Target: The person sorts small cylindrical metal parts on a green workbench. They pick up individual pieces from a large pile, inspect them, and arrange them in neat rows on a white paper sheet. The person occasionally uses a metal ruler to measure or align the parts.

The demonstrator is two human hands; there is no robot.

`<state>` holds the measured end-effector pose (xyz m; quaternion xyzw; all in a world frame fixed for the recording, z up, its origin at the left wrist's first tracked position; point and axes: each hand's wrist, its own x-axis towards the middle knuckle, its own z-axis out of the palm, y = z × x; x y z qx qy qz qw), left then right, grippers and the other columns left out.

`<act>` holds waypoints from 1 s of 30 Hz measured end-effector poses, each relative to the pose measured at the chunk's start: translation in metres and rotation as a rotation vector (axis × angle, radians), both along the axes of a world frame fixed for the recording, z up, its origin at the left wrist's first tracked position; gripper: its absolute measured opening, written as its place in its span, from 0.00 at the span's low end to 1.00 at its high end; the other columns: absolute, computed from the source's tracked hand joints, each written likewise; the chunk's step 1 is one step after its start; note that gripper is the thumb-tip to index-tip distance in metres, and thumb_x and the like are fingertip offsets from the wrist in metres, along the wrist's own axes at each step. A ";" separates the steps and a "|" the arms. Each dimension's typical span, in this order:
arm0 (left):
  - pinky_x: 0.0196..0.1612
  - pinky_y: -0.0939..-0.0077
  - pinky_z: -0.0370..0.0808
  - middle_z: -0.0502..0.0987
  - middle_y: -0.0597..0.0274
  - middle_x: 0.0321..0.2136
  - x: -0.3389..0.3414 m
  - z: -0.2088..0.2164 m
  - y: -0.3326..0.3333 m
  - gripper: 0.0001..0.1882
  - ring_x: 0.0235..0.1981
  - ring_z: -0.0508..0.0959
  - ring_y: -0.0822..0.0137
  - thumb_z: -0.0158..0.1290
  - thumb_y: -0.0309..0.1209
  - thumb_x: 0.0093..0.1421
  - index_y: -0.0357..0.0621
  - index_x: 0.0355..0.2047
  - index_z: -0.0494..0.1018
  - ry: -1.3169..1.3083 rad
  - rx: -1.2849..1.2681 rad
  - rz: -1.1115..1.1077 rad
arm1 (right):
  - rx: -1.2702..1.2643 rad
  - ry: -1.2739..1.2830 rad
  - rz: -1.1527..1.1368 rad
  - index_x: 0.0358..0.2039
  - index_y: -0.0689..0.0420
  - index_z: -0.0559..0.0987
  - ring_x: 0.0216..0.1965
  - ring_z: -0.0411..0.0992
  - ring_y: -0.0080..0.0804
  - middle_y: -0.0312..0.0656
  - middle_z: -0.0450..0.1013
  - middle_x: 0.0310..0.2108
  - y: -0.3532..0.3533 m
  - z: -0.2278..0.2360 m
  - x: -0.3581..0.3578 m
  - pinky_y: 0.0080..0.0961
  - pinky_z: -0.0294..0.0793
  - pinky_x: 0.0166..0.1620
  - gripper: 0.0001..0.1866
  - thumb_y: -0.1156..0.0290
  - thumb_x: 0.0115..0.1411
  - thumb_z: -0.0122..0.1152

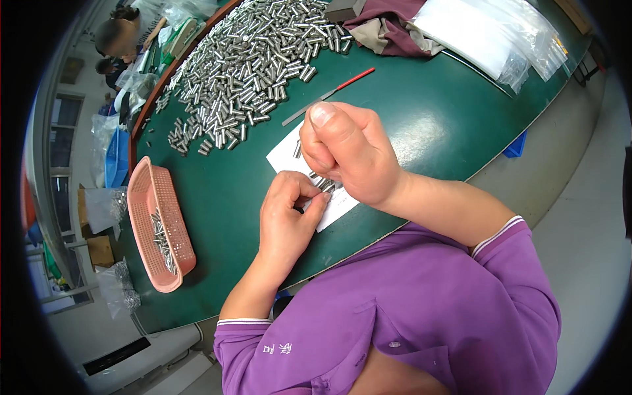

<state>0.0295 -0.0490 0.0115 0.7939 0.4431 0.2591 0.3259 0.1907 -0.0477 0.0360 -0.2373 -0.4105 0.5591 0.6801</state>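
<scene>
My left hand (286, 214) rests over a white sheet of paper (282, 157) on the table, its thumb and fingers closed at several small metal cylinders (322, 182). Just above and to the right, my right hand (359, 155) is raised with curled fingers and the thumb pressed on top. Whatever it grips, if anything, is hidden by the fingers. Part of the paper and some cylinders lie behind this hand. Beyond it, a flat file with a red handle (355, 79) lies slanted on the green table.
A large heap of shiny metal cylinders (253, 62) covers the far left of the green table (217, 210). A pink plastic basket (184, 247) with metal pieces stands at left. Clear plastic bags (487, 33) and a maroon cloth (388, 23) lie far right. People sit beyond the table's brown edge.
</scene>
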 end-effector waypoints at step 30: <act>0.51 0.65 0.68 0.68 0.52 0.46 -0.015 -0.012 0.011 0.29 0.47 0.70 0.57 0.57 0.21 0.48 0.39 0.52 0.62 -0.025 0.205 0.043 | 0.324 -1.684 -0.300 0.25 0.54 0.75 0.30 0.72 0.42 0.41 0.70 0.26 0.048 -0.024 0.057 0.40 0.71 0.31 0.11 0.61 0.57 0.53</act>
